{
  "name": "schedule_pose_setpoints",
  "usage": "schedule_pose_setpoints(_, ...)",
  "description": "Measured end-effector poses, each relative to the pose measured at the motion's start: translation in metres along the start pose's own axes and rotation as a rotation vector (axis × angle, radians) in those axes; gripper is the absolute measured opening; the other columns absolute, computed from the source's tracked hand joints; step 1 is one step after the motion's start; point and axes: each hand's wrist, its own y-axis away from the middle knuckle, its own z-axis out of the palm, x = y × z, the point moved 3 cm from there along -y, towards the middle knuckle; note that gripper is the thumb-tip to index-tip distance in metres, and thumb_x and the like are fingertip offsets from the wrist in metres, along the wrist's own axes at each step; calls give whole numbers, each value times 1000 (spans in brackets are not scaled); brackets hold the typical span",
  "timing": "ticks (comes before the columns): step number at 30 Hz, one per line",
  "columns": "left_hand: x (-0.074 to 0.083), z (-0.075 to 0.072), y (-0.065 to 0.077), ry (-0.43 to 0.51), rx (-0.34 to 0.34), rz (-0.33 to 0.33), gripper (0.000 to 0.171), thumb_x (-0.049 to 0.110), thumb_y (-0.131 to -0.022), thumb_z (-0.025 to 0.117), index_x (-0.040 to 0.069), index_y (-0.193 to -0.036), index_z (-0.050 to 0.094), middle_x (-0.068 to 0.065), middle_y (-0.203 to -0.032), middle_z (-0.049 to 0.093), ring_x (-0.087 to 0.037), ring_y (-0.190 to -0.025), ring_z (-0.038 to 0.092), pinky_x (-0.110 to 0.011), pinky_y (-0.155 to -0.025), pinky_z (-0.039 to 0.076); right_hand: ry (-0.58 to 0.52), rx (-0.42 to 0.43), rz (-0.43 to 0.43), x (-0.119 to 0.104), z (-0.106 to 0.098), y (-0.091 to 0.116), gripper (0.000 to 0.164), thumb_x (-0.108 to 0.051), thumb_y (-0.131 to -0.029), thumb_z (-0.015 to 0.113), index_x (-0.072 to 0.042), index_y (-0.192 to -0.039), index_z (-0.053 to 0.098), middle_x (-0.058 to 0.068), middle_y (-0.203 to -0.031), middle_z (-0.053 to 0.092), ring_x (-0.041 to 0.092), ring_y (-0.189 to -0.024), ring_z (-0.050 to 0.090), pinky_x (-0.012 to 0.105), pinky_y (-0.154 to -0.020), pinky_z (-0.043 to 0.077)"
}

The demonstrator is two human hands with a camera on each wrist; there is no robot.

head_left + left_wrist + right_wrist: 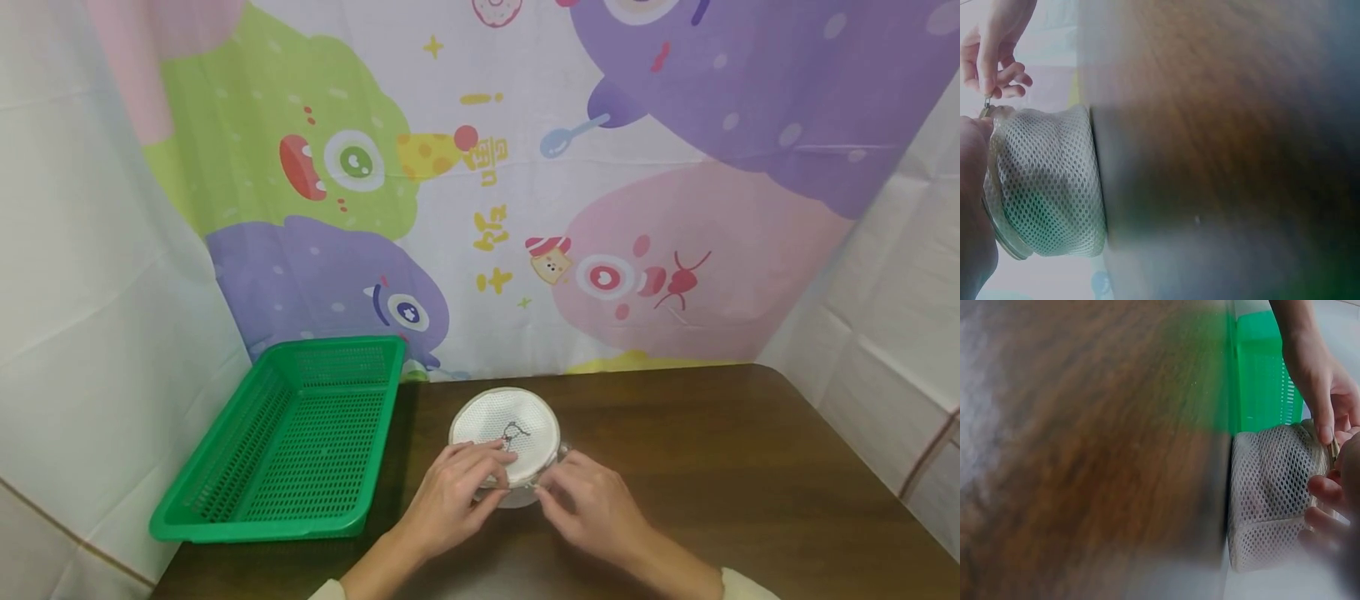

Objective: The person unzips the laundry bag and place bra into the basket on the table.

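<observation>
A round white mesh laundry bag (480,417) stands on the table, its pale lid marked with a small dark drawing. My left hand (461,483) lies over the lid's near left part, thumb and fingers pinching the zippered rim. At the rim's near right side, my right hand (592,504) pinches the small metal zipper pull (987,101), clearest in the left wrist view. The bag's mesh side (1272,494) appears in the right wrist view, with the left hand (1319,378) gripping the edge close to the right fingers. What lies inside the bag cannot be made out.
A green plastic basket (367,467) sits left of the bag on the dark wooden table (720,467). Behind the table hangs a cloth printed with cartoon monsters (495,333). White cloth walls (892,333) flank both sides.
</observation>
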Motion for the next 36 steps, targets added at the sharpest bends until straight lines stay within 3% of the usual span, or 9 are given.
schedule_pose_setpoints(9, 2, 3, -4, 7, 43, 46, 30, 11, -86, 93, 22, -95, 67, 3, -125, 86, -22, -128, 81, -44, -105, 63, -12, -10, 14, -3, 1, -3, 23, -8, -80, 89, -21, -89, 72, -13, -80, 71, -1, -78, 61, 13, -66, 51)
schedule_pose_setpoints(36, -1, 0, 2, 18, -17, 5, 27, 13, -90, 92, 23, -98, 68, 5, -129, 85, -19, -132, 79, -48, -108, 63, -2, 2, 12, 2, -2, 2, 24, -8, -79, 90, -22, -91, 75, -15, -79, 73, -2, -75, 57, 10, -63, 45)
